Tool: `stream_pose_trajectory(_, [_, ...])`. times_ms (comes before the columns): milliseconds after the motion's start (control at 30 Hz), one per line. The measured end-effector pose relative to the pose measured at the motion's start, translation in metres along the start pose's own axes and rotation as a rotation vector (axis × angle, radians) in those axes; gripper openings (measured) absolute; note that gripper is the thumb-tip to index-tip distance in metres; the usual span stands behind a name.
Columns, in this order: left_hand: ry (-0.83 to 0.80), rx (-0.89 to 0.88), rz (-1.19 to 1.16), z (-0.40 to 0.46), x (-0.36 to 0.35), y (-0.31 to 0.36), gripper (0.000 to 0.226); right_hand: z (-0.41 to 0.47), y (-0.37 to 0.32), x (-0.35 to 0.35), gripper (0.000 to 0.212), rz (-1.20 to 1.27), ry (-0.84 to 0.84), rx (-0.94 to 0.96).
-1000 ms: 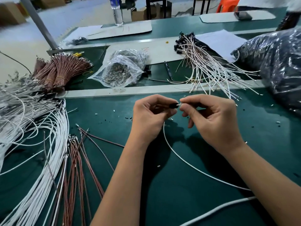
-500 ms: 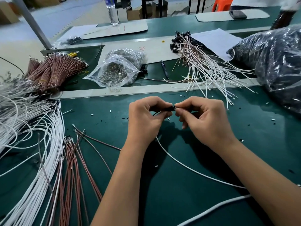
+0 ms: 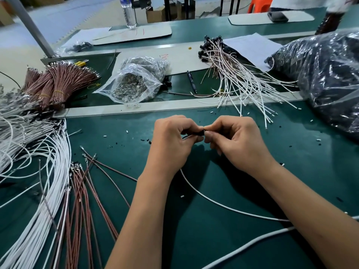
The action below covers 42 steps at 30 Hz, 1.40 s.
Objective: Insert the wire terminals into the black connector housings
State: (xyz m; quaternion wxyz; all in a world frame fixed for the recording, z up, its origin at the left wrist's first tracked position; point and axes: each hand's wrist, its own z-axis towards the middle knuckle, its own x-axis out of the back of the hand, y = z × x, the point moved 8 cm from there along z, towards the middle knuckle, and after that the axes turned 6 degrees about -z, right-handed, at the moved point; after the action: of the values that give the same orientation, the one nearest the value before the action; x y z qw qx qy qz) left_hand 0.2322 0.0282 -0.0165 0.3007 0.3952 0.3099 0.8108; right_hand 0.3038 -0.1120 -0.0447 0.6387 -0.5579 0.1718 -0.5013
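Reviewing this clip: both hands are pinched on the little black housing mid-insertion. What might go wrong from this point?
1. The black housing is nearly hidden between the left hand and the right hand, so a half-seated terminal might go unnoticed.
2. The white wire trails loose across the mat under the right forearm; a snag could tug it back out.
3. If the grip slips, the housing may drop among the black specks and be hard to spot.

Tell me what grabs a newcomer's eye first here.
Both hands, left hand and right hand, meet at centre of the green table, pinching a small black connector housing. A thick sweep of white wires fills the left side. A clear bag of metal terminals lies beyond.
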Motion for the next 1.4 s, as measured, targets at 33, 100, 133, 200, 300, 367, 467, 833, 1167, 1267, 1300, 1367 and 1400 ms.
stream_pose_trajectory(33, [-0.006, 0.000, 0.008, 0.000, -0.001, 0.000, 0.018, 0.001, 0.001, 0.000, 0.009, 0.032, -0.009, -0.011])
stream_pose_trajectory(100, [0.009, 0.026, -0.040, 0.001, 0.000, -0.002, 0.018, 0.003, 0.004, 0.001, 0.007, 0.174, -0.004, -0.058])
stream_pose_trajectory(133, [0.019, 0.055, -0.096, 0.001, -0.001, -0.003, 0.018, 0.004, 0.006, 0.003, 0.007, 0.260, 0.013, -0.087])
stream_pose_trajectory(200, [0.040, 0.119, -0.196, 0.000, -0.003, -0.007, 0.019, 0.005, 0.010, 0.008, 0.006, 0.381, 0.059, -0.137])
stream_pose_trajectory(300, [0.049, 0.164, -0.257, -0.002, -0.006, -0.010, 0.019, 0.005, 0.012, 0.011, 0.006, 0.376, 0.086, -0.148])
stream_pose_trajectory(367, [0.052, 0.165, -0.274, -0.002, -0.006, -0.012, 0.017, 0.005, 0.012, 0.010, 0.014, 0.353, 0.075, -0.141])
stream_pose_trajectory(467, [0.053, 0.162, -0.286, -0.001, -0.008, -0.009, 0.015, 0.006, 0.012, 0.009, 0.022, 0.377, 0.061, -0.152])
stream_pose_trajectory(833, [0.420, 0.571, -0.746, 0.003, -0.017, -0.012, 0.016, 0.010, 0.010, 0.008, 0.022, 0.167, 0.019, -0.229])
stream_pose_trajectory(1167, [0.441, 0.691, -0.793, 0.072, -0.048, -0.007, 0.015, 0.082, 0.004, 0.059, 0.036, -0.025, -0.047, -0.356])
stream_pose_trajectory(1267, [0.425, 0.666, -0.660, 0.068, -0.050, -0.018, 0.019, 0.151, 0.000, 0.093, 0.032, -0.318, 0.044, -0.341])
stream_pose_trajectory(1300, [0.425, 0.669, -0.626, 0.066, -0.052, -0.020, 0.020, 0.173, -0.003, 0.103, 0.030, -0.424, 0.060, -0.321])
stream_pose_trajectory(1367, [0.410, 0.660, -0.591, 0.064, -0.058, -0.021, 0.022, 0.206, -0.008, 0.112, 0.038, -0.641, 0.038, -0.318])
stream_pose_trajectory(1400, [0.397, 0.655, -0.575, 0.064, -0.060, -0.022, 0.022, 0.216, -0.008, 0.115, 0.046, -0.713, 0.013, -0.329])
